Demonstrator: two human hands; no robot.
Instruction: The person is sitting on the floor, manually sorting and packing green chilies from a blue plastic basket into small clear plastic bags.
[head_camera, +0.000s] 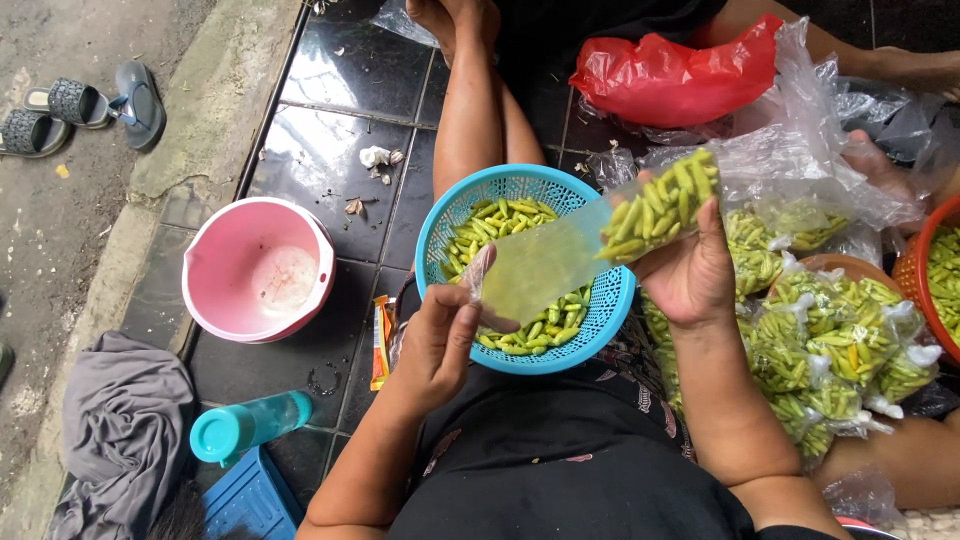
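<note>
**Inspector:** What is obscured?

**Assistant:** The orange basket (935, 275) is cut by the right edge. Another person's legs (470, 110) run out of the top. The heap of tied chilli packets (835, 345) overlaps too much to count.

**Inspector:** Hands?

**Assistant:** The right hand (690, 270) has its fingers clamped around the filled end of a clear plastic bag (590, 245), which is stuffed with green chillies (660, 205) and held over the blue basket (610, 300). The left hand (440, 340) pinches the bag's empty open end between thumb and fingers.

**Inspector:** Packaging?

**Assistant:** One red plastic bag (670, 75) at the top, crumpled clear plastic (800, 150) beside it, and one small orange sachet (381, 340) on the tiles, its print unreadable.

**Inspector:** Counts?

**Assistant:** One pink bucket (258, 270), one teal-capped bottle (245, 425), one grey cloth (125, 420), two sandals (80, 110).
</note>
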